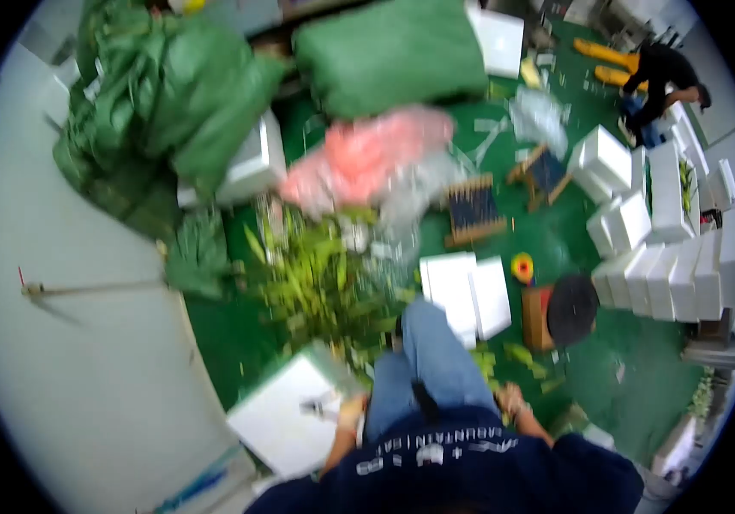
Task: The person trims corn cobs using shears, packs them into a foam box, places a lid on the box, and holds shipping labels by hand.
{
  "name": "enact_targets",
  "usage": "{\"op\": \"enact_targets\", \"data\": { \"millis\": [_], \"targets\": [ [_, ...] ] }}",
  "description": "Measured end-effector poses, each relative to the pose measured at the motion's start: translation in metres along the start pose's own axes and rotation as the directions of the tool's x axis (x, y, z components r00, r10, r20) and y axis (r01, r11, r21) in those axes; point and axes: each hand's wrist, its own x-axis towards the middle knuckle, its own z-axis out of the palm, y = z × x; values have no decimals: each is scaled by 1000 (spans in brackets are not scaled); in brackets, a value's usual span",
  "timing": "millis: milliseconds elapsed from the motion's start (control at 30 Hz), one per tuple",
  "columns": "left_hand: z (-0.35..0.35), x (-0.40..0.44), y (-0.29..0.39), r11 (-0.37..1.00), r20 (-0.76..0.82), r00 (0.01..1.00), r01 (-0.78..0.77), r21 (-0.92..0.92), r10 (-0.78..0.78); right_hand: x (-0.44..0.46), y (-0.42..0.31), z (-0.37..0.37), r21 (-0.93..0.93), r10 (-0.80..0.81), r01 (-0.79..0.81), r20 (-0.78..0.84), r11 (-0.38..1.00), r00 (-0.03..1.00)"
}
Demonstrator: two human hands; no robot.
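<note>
My left hand [353, 409] is low beside my left leg, near the edge of a white foam box [283, 420]. From its fingers a dark tool like a pair of shears [319, 406] sticks out over the white surface; blur hides its exact kind. To the right of my other leg, my right hand [511, 399] hangs near green leaves on the floor; its fingers are smeared by motion, and anything in them cannot be made out. A heap of long green leafy stems [320, 278] lies in front of me.
White foam lids [462, 295] lie ahead of my knees. A stool with a dark round seat [571, 310], a roll of tape [522, 268] and stacked foam boxes [672, 278] are on the right. Green sacks [393, 56] and pink plastic [376, 158] lie farther off. Another person [663, 77] bends over at the far right.
</note>
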Motion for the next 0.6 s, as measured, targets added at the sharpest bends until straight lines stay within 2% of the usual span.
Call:
{"op": "enact_targets", "data": {
  "millis": [33,67,100,133,200,267,300,333,367,400,433,467,533,567,600],
  "targets": [
    [-12,27,-20,912,173,936,-340,231,305,14,-9,1,54,38,-39,33,998,999],
    [-21,27,16,931,174,983,118,-345,-60,28,-17,-4,112,64,-72,74,991,995],
    [-35,29,42,964,99,977,205,-169,-190,40,-26,-10,168,84,-104,122,980,989],
    [-43,60,20,992,119,989,95,-88,-85,51,-33,-16,207,88,-121,162,971,983],
    [-65,87,54,991,49,992,116,65,-119,85,-42,-34,238,70,-116,193,964,979],
    [-87,120,81,929,77,983,184,-321,-168,122,-43,-48,202,87,-123,180,972,980],
    [-103,124,104,973,23,991,133,-190,-131,143,-42,-59,160,88,-111,147,981,985],
    [-121,120,124,760,-7,839,-490,427,544,164,-43,-73,126,104,-116,104,985,989],
    [-131,121,147,824,5,873,-462,329,488,179,-47,-97,319,221,-253,132,914,966],
    [-138,118,167,880,28,906,-418,227,423,180,-66,-144,490,324,-378,194,786,926],
    [-142,113,200,986,-18,986,-166,-26,165,191,-83,-174,919,458,-394,340,23,821],
    [-150,121,214,985,-19,985,-174,-19,174,192,-98,-222,913,452,-402,389,-71,803],
    [-162,131,232,995,39,999,-4,-97,7,219,-93,-225,926,421,-376,352,-28,836],
    [-165,133,229,964,-29,964,-265,31,266,240,-85,-207,958,392,-270,214,94,895],
    [-174,148,224,737,48,823,-531,419,566,254,-74,-181,965,352,-154,72,211,933]
  ]
}}
